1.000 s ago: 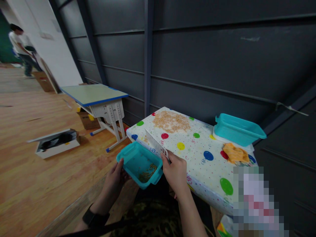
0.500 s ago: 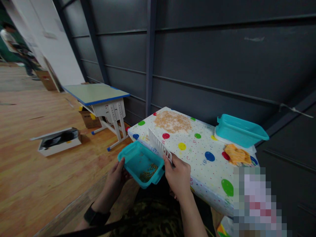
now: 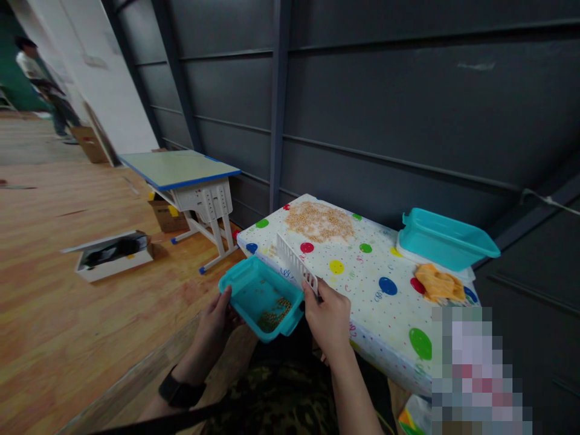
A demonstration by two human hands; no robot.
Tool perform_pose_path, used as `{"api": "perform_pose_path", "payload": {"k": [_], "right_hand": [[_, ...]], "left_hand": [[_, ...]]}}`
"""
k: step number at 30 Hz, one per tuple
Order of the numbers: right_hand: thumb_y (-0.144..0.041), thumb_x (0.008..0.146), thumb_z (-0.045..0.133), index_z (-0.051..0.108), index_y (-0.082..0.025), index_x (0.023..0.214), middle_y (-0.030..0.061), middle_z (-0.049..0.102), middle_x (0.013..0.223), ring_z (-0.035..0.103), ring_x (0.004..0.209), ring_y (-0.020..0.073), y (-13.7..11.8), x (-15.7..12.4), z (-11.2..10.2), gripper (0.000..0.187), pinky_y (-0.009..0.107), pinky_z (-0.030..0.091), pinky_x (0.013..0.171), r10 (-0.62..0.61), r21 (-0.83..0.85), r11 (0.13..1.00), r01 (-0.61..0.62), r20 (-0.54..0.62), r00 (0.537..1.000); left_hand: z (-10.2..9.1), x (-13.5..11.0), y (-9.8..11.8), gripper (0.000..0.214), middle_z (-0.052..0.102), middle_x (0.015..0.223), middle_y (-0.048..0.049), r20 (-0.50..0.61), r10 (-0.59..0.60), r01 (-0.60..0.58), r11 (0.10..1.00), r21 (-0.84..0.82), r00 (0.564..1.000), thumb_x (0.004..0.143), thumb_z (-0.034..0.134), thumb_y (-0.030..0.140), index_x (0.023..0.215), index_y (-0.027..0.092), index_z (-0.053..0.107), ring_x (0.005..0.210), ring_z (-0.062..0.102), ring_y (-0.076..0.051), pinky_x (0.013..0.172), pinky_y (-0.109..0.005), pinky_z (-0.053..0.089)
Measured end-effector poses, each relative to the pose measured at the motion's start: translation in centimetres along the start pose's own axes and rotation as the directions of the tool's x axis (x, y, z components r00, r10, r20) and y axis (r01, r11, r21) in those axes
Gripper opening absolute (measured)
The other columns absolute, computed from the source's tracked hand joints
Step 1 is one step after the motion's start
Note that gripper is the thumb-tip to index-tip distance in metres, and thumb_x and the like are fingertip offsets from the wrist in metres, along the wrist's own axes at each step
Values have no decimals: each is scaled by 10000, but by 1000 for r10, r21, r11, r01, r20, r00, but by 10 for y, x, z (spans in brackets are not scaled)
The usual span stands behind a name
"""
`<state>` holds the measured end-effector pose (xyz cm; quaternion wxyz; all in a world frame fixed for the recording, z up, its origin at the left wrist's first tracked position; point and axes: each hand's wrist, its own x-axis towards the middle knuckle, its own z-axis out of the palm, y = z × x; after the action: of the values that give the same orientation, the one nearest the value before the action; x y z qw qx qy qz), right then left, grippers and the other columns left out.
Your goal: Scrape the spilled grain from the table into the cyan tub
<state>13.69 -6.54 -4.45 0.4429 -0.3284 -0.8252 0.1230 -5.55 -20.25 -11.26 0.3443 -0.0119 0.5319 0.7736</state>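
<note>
My left hand (image 3: pixel 220 315) grips the near left rim of a teal plastic basin (image 3: pixel 254 296), thumb over the edge. Small yellowish beans (image 3: pixel 276 315) lie in the basin's near right corner. In my right hand (image 3: pixel 330 314) is a white slotted plastic piece (image 3: pixel 296 263), pinched at its near end and standing on edge along the basin's far side, by the table edge. A few light grains lie beside its far end. Farther back on the table, a wide patch of tan beans or grains (image 3: pixel 319 222) is spread over the balloon-print tablecloth (image 3: pixel 362 284).
A larger teal basin (image 3: pixel 448 238) stands at the table's back right, with an orange cloth (image 3: pixel 439 283) before it. A dark panelled wall (image 3: pixel 385 109) runs behind. Left are a school desk (image 3: pixel 181 169), an open white box (image 3: pixel 115 257) and a distant person (image 3: pixel 45 84).
The view has shifted slightly, so the whole scene sits a little to the right. Both hands keep their holds on the basin and the slotted piece.
</note>
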Motion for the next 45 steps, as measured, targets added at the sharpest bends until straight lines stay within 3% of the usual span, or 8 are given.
{"api": "perform_pose_path", "payload": {"k": [2, 7, 9, 18, 26, 38, 45], "right_hand": [[-351, 1064, 534, 871, -209, 1093, 93, 845, 810, 775, 651, 225, 0, 0, 2, 367, 263, 543, 630, 3, -15, 1000, -3, 8, 1000], [-346, 1059, 539, 868, -215, 1105, 95, 842, 807, 773, 657, 226, 0, 2, 5, 358, 267, 549, 655, 2, -38, 999, -2, 21, 1000], [-347, 1056, 541, 869, -217, 1096, 91, 841, 802, 764, 639, 221, 0, 3, 7, 355, 265, 545, 652, 1, -33, 999, 0, 24, 1000], [-364, 1064, 546, 867, -208, 1068, 86, 836, 793, 766, 636, 222, -1, 5, 8, 358, 264, 518, 627, -2, -12, 1000, 2, 13, 1000], [-403, 1067, 536, 849, -197, 1009, 94, 829, 786, 752, 614, 234, 3, 8, 8, 379, 283, 483, 600, 76, 1, 997, -76, -20, 997], [-451, 1008, 568, 828, -206, 860, 49, 757, 654, 596, 510, 185, -5, 9, 0, 387, 279, 428, 590, 133, 101, 985, -143, 103, 986], [-450, 1008, 559, 827, -194, 885, 59, 742, 650, 582, 521, 187, 4, 20, 3, 391, 283, 409, 610, 158, 42, 986, -160, 46, 986]], "left_hand": [[1, -1, 0, 698, 578, 505, 38, -6, 8, -8, 1000, -5, 1000, 340, 1071, 641, 713, 194, 686, 460, 552, -153, 444, -298, 557], [-5, 2, -7, 417, 642, 602, 12, -18, 3, -3, 1000, -4, 1000, 685, 988, 500, 827, 207, 727, 518, 619, -176, 489, -304, 578], [-7, 5, -10, 383, 660, 630, 9, -22, 0, 0, 1000, -4, 1000, 729, 968, 481, 859, 214, 726, 540, 645, -184, 497, -301, 580], [-13, 8, -14, 480, 764, 766, -19, 19, 12, -12, 1000, -10, 1000, 716, 983, 532, 993, 208, 764, 617, 709, -187, 539, -294, 614], [-11, 9, -14, 606, 647, 619, 47, 21, 35, -34, 999, -22, 999, 577, 1031, 611, 891, 192, 725, 536, 624, -149, 477, -263, 567], [-13, 13, -16, 635, 605, 585, 65, 35, 31, -31, 999, -14, 999, 586, 1011, 650, 899, 188, 708, 507, 576, -137, 505, -287, 570], [-12, 9, -13, 569, 616, 600, 64, 63, 42, -41, 999, -10, 997, 667, 981, 632, 899, 188, 711, 537, 606, -134, 520, -259, 561]]}}
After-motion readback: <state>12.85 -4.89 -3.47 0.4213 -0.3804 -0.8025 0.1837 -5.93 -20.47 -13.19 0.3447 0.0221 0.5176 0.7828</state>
